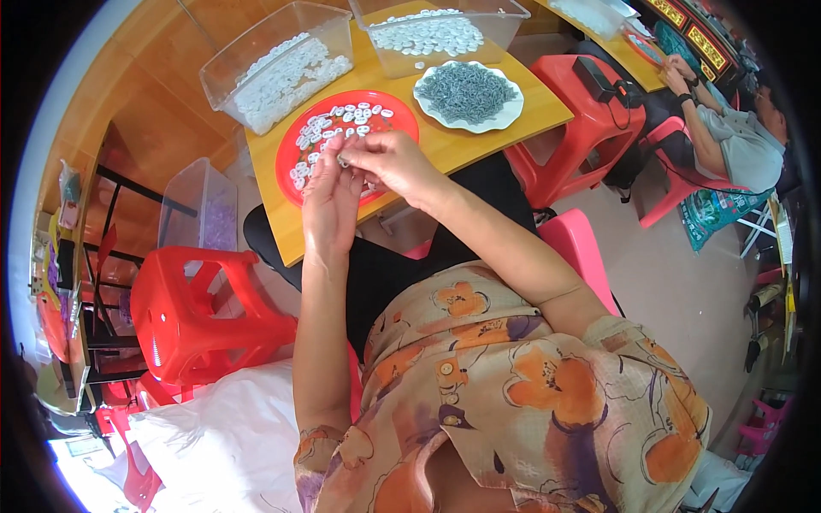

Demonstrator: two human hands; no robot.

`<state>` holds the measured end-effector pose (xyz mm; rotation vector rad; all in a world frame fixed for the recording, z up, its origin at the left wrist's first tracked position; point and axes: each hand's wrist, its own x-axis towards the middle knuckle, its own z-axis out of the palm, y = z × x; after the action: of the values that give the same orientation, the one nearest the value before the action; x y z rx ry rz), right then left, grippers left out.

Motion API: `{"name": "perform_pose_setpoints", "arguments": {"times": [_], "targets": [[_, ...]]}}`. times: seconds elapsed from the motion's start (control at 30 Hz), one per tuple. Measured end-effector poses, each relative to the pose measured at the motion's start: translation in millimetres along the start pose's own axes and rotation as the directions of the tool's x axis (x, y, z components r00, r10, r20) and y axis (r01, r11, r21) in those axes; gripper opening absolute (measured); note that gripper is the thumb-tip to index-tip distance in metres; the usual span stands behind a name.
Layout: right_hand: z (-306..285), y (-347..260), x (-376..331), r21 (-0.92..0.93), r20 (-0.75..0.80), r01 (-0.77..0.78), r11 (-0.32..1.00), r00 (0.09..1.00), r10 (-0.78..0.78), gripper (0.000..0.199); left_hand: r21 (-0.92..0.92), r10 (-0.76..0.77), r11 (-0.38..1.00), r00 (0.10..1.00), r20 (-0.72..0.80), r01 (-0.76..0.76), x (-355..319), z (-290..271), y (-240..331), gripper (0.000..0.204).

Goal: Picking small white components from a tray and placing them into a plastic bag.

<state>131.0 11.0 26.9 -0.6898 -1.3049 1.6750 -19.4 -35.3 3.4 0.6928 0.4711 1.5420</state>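
Both hands meet above a round red plate point(409, 128) that holds many small white oval pieces point(308, 137) with dark marks or holes. My left hand point(332, 192) is raised palm inward, its fingertips closed together at the meeting point. From the right, my right hand point(395, 167) pinches thumb and forefinger against the left fingertips. A tiny greyish bit shows between them, too small to name. Just right of the red plate, a white scalloped plate point(510, 113) bears a heap of small dark grey slender pieces point(469, 92) that look like screws.
Two clear plastic bins, a left one point(224, 77) and a right one point(505, 26), hold white pieces on the yellow table point(547, 107). Red stools stand left point(184, 316) and right point(569, 128). A co-worker point(727, 141) sits at another table at far right. A white sack point(222, 436) lies lower left.
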Motion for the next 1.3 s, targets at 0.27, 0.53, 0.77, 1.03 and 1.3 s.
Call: {"name": "perform_pose_setpoints", "arguments": {"times": [0.27,0.53,0.77,1.03,1.3], "targets": [[-18,-3,-2,0.373,0.205,-0.378,0.848,0.924,0.322,0.018,0.511,0.158,0.857,0.979,-0.132,-0.069,-7,9,2,0.033],[-16,-12,-1,-0.180,0.072,-0.046,0.983,0.996,0.060,0.024,0.605,0.411,0.765,0.890,-0.198,-0.219,-7,1,-2,0.016],[-48,-26,10,-0.923,0.151,0.200,0.330,0.974,-0.168,0.024,0.539,0.305,0.839,0.886,-0.349,-0.076,-1,-28,11,0.016],[-53,-15,21,-0.857,0.217,0.252,0.449,0.968,-0.130,0.021,0.552,0.281,0.833,0.891,-0.357,-0.042,-2,-23,11,0.019],[-33,-29,27,-0.935,0.325,0.296,0.194,0.935,0.142,0.017,0.551,0.264,0.834,0.896,-0.357,-0.026,-2,-25,12,0.019]]}}
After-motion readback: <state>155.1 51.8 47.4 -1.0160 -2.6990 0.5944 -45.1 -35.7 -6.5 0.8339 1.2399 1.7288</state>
